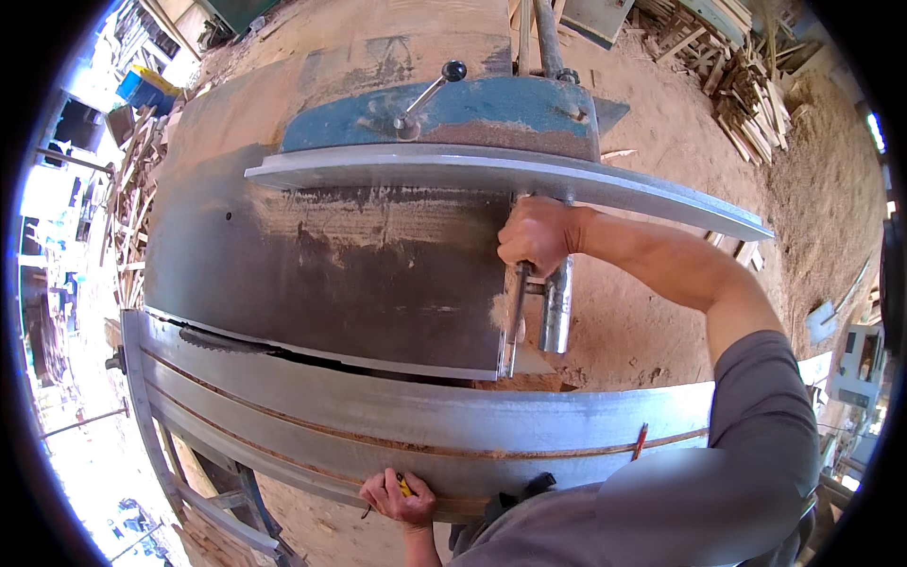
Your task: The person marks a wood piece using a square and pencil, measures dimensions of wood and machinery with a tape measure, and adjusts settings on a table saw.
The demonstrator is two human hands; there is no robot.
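Note:
My right hand (537, 236) is closed at the right edge of the dark saw table (397, 283), just below the long metal fence (529, 175). Its fist wraps the upper end of a thin metal bar (519, 317) running down along that edge. Beside the bar stands a thick round steel rail (556, 317). Lower down, my left hand (401, 499) rests at the near edge of the grooved sliding table (331, 416), fingers curled round a small yellow and black tool (406, 485) mostly hidden in the grip. A toothed saw blade (225, 342) shows in the slot at left.
Behind the fence sits a blue fence body (453, 113) with a ball-ended lever (430, 94). A red pencil-like stick (641, 441) lies on the sliding table. Wood offcuts (756, 109) are piled at far right, with sawdust (827, 189) next to them. More scraps (137, 203) lie left.

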